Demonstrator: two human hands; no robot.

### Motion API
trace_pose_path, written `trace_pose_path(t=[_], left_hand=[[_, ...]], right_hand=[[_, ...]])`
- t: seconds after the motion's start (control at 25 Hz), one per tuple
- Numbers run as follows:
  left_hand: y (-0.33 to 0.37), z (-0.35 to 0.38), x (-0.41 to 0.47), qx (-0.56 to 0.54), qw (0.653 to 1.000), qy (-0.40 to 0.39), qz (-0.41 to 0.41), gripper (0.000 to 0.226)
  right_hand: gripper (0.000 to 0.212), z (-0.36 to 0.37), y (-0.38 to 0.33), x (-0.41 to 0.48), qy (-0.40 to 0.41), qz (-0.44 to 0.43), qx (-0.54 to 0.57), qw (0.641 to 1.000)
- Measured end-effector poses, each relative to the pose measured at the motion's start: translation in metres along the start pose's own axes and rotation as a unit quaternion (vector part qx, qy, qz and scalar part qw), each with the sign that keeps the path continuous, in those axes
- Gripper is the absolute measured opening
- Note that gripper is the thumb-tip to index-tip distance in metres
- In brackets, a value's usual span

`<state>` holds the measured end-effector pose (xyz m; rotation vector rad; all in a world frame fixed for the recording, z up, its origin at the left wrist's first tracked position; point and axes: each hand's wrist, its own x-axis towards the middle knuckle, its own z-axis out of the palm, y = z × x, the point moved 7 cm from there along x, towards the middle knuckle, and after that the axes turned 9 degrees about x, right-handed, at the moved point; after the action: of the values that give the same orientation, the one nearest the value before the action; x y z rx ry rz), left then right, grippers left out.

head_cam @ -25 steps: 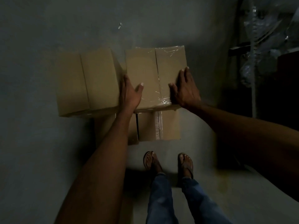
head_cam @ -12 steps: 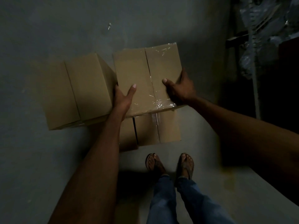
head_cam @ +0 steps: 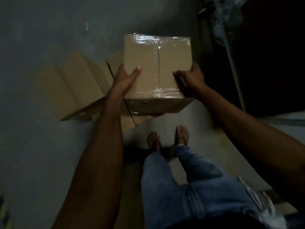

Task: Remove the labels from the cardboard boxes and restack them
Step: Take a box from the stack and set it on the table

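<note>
Since a second ago you had lifted the taped box (head_cam: pixel 156 66) off the stack and drawn it toward you, so it hung in the air above the lower boxes (head_cam: pixel 127 120) instead of resting beside its neighbour. Your left hand (head_cam: pixel 127 78) clamped its left side, thumb lying over the top face. Your right hand (head_cam: pixel 191 78) curled round the right edge, thumb on top too. The neighbouring box (head_cam: pixel 79 83) sat at the left, near but apart. The glossy tape wrap (head_cam: pixel 158 93) ran close by both thumbs (slick stuff), so I judged the grip could slide and the box drop toward your sandalled feet (head_cam: pixel 154 141) just beneath. A pale patch (head_cam: pixel 140 102) on the near face might have been a label, but it was too dim to tell.
</note>
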<state>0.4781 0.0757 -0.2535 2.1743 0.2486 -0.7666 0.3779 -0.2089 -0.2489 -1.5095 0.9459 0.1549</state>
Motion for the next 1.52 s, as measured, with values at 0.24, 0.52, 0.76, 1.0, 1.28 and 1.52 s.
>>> trace_pose_path(t=[0.24, 0.52, 0.76, 1.0, 1.28, 1.52], left_hand=[[0.069, 0.071, -0.081, 0.04, 0.993, -0.111, 0.026, 0.094], [0.109, 0.183, -0.189, 0.107, 0.959, -0.252, 0.074, 0.079], [0.152, 0.311, -0.3, 0.191, 0.913, -0.327, 0.153, 0.065], [0.178, 0.459, -0.426, 0.235, 0.869, -0.388, 0.199, 0.066], [0.265, 0.617, -0.54, 0.225, 0.832, -0.414, 0.292, 0.078], [0.372, 0.729, -0.584, 0.238, 0.812, -0.406, 0.345, 0.081]], right_hand=[[0.083, -0.116, 0.022, -0.111, 0.135, 0.057, 0.039, 0.988], [0.084, -0.228, 0.094, -0.249, 0.271, 0.088, 0.124, 0.951], [0.083, -0.332, 0.177, -0.351, 0.376, 0.125, 0.202, 0.896], [0.083, -0.461, 0.256, -0.438, 0.473, 0.14, 0.267, 0.828], [0.087, -0.621, 0.283, -0.499, 0.566, 0.101, 0.301, 0.761], [0.095, -0.754, 0.271, -0.49, 0.586, 0.065, 0.296, 0.751]])
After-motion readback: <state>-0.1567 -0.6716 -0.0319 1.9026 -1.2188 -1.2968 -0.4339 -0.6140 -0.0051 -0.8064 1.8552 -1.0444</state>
